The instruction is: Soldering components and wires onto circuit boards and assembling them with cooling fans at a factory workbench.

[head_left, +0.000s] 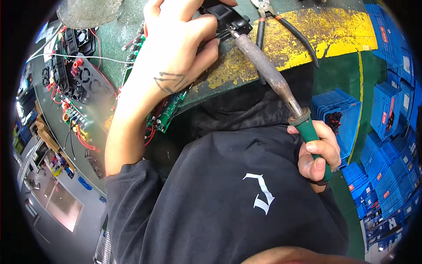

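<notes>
My right hand is wrapped around the green handle of a soldering iron, its long metal barrel slanting up to the left. The iron's tip meets, or nearly meets, a small black plastic part at the bench edge; exact contact is too small to tell. My left hand grips that part from the left, its fingers closed around it and hiding much of it. Below my left forearm, green circuit boards with red wires stick out. Right of the black part lie pliers with dark, orange-trimmed handles spread apart.
The green bench has a worn yellow edge strip. Black fans, wires and boards crowd its left side. A blue crate stands on the floor at right, before stacked blue bins. A cloudy translucent object sits at upper left.
</notes>
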`<control>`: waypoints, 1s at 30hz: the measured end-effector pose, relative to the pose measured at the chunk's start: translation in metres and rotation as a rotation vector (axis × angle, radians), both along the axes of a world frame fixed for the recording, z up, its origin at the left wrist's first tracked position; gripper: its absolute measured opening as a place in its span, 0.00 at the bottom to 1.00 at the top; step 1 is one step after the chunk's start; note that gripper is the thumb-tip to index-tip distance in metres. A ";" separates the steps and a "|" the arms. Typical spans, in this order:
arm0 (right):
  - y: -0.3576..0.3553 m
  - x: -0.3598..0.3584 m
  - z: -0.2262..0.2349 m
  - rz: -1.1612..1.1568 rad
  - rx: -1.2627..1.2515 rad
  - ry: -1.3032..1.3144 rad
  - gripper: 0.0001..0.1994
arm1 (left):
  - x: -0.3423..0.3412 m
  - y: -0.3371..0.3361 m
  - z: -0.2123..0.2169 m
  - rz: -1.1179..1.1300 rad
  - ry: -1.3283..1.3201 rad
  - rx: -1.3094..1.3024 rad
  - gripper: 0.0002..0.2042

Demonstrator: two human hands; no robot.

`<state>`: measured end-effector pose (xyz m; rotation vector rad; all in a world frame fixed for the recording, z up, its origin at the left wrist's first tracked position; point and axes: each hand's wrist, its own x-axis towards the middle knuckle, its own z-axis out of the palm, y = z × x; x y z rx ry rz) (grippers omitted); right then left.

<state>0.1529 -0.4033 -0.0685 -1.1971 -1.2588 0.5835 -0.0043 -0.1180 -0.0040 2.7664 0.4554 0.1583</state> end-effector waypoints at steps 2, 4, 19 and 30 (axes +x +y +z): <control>0.000 0.002 0.005 0.004 -0.020 -0.025 0.17 | 0.000 0.001 0.001 0.005 -0.004 -0.029 0.08; 0.000 0.003 0.009 0.008 -0.040 -0.051 0.17 | 0.000 0.002 0.000 0.009 -0.009 -0.058 0.08; 0.001 -0.016 0.004 -0.084 0.016 0.123 0.19 | -0.001 0.002 0.002 -0.006 0.003 -0.075 0.08; -0.009 -0.013 0.008 -0.083 0.055 0.129 0.20 | 0.001 0.002 0.003 0.021 0.018 -0.118 0.08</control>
